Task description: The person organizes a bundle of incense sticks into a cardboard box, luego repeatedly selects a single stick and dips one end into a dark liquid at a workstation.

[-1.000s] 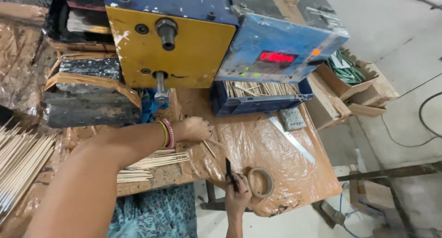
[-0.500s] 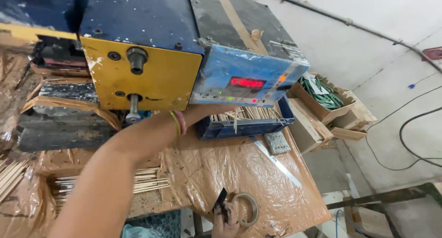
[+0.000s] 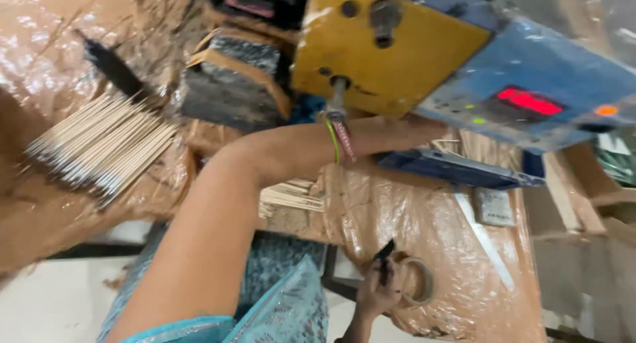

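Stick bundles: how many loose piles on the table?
2. One big fanned pile of sticks lies at the far left on the brown plastic; a smaller bundle sits just under the reaching forearm. More may be hidden in the blue tray.

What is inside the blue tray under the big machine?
A few thin pale sticks show in the blue tray, and the left hand reaches in over them. The machine covers most of the tray, so the rest of what is inside is hidden.
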